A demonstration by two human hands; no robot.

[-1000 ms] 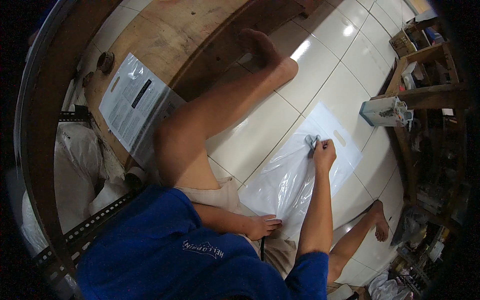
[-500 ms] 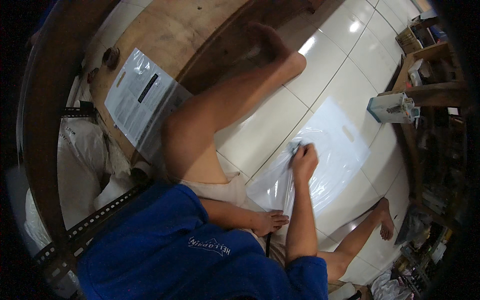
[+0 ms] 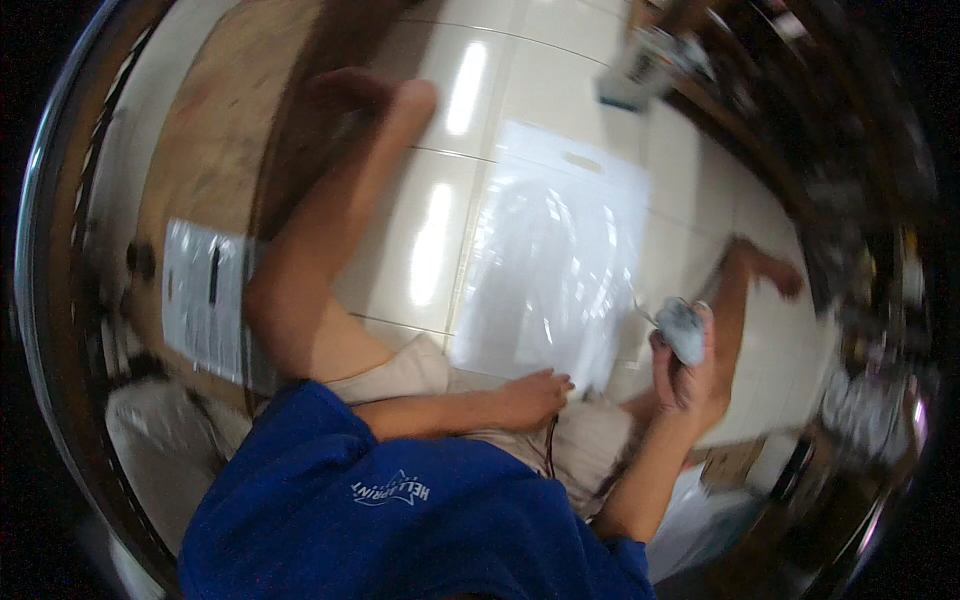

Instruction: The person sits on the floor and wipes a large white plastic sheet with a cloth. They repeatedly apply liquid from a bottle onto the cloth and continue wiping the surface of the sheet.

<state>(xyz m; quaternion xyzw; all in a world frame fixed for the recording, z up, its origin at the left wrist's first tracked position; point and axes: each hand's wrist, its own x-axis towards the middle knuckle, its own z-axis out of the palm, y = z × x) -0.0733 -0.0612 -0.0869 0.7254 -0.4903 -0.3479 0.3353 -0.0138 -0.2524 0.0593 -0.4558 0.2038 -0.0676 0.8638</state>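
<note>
Right hand (image 3: 685, 365): fingers closed round small pale object (image 3: 681, 330), lifted. Left hand (image 3: 530, 395): fingers loosely curled at clear plastic bag (image 3: 555, 270) edge, lying flat, apparently unfilled.

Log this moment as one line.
right hand: raised, gripping small pale object | left hand: at near edge of clear plastic bag | bag: flat on tiled floor
</note>
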